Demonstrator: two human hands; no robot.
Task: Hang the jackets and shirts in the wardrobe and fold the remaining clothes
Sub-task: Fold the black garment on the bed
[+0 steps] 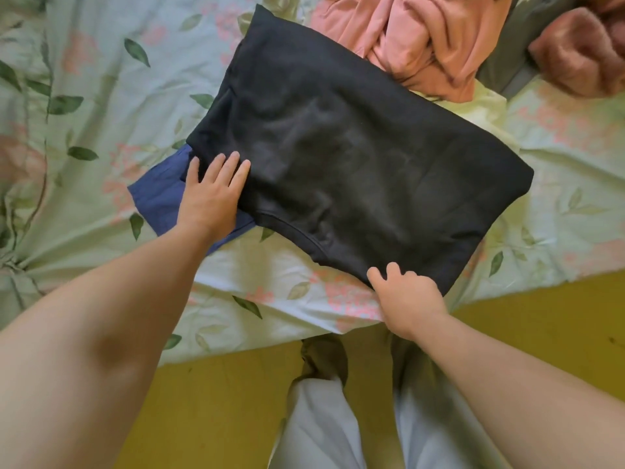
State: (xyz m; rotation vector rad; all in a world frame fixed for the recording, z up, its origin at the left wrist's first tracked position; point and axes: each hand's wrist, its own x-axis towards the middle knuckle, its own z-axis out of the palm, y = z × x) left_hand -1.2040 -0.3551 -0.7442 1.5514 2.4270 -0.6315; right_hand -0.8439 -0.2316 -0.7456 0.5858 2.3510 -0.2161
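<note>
A black garment (pixel 338 147), folded into a broad rectangle, lies slantwise on the floral bedsheet (pixel 84 96). Under its left corner a folded blue garment (pixel 159 198) pokes out. My left hand (pixel 213 191) lies flat with straight fingers on the black garment's left edge, partly over the blue one. My right hand (pixel 409 299) grips the black garment's near corner at the bed's edge, thumb on top and fingers curled under the cloth.
A crumpled pink garment (pixel 416 45) lies at the back of the bed, beside a fuzzy dusty-pink item (pixel 575 59) and some grey cloth (pixel 507 62). The yellow floor (pixel 203 401) and my light trouser legs (pixel 321 428) fill the foreground.
</note>
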